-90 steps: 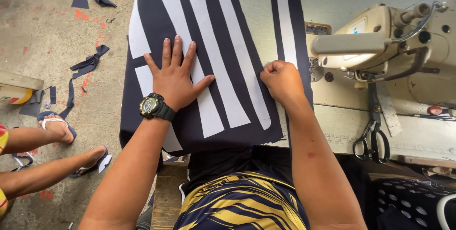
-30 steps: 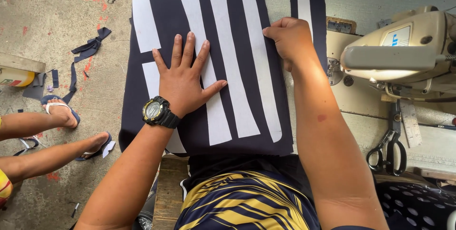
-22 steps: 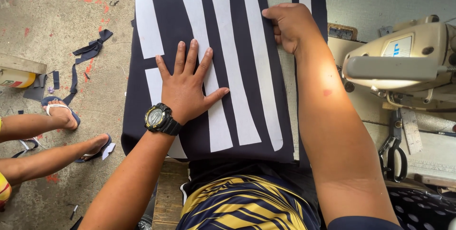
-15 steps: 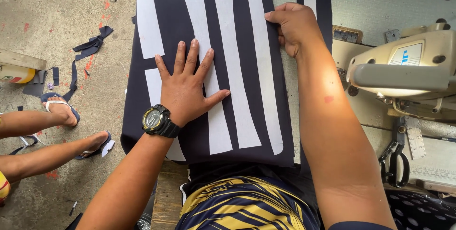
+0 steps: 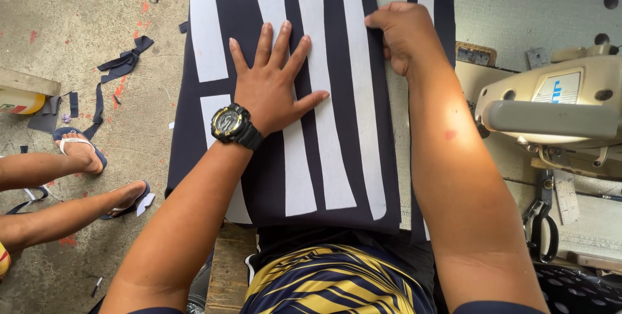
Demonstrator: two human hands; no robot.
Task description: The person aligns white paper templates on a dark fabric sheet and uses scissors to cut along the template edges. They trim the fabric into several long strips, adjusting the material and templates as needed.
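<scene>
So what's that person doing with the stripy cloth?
A person is working with a dark cloth that has white strips lying on it. The left hand lies flat on the cloth with fingers spread, and the right hand grips its right edge. A sewing machine stands at the right, with scissors below it. Another person's sandalled feet are on the floor at left.

Dark navy fabric panel (image 5: 259, 178) with long white strips (image 5: 324, 113), flat, overhanging the table edge.

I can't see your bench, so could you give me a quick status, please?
Left hand flat on dark fabric. Right hand gripping its edge. Sewing machine clear to the right.
</scene>
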